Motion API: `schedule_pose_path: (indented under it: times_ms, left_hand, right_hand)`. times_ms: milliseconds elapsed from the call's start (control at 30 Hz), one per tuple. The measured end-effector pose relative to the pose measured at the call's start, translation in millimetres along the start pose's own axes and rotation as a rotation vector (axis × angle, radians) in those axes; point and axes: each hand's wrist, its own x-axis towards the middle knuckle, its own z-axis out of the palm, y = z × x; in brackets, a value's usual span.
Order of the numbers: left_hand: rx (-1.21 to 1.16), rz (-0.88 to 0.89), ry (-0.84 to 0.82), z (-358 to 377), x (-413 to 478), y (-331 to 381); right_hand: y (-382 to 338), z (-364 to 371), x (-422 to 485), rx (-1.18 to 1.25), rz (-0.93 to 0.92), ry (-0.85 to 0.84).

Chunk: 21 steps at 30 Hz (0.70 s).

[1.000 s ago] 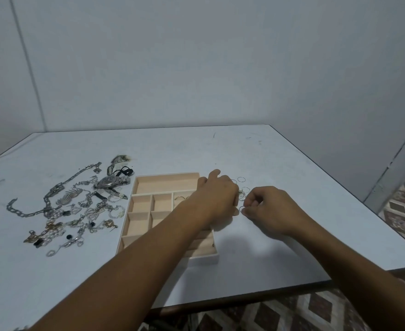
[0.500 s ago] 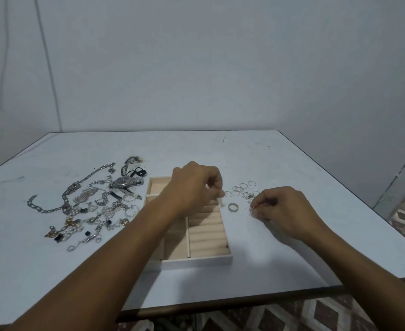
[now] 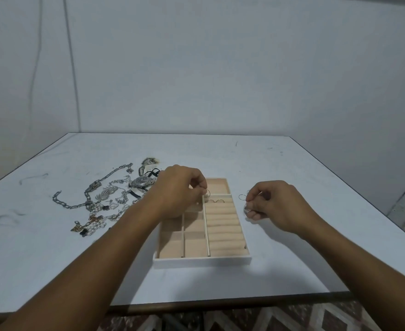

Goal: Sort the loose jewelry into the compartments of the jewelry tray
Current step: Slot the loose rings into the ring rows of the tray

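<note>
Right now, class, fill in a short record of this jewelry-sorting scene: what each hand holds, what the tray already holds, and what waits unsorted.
left hand: pinches a thin ring at the far end of the ring rolls
right hand: grips several rings, right of the tray
jewelry tray: two slotted rings near the far end of the rolls
unsorted: chains, a wristwatch and small pieces on the table, left of the tray
</note>
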Motion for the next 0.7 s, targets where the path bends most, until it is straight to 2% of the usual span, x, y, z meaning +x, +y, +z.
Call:
schedule_pose_path:
  times_ms: [233, 700]
  left_hand:
    - [0.011, -0.015, -0.004, -2, -5, -2]
    - [0.008, -0.011, -0.018, -1, -9, -5]
  right_hand:
    - [-6, 5, 9, -0.115, -0.021, 0.013]
    - [-3, 33, 22, -0.434, -0.302, 0.095]
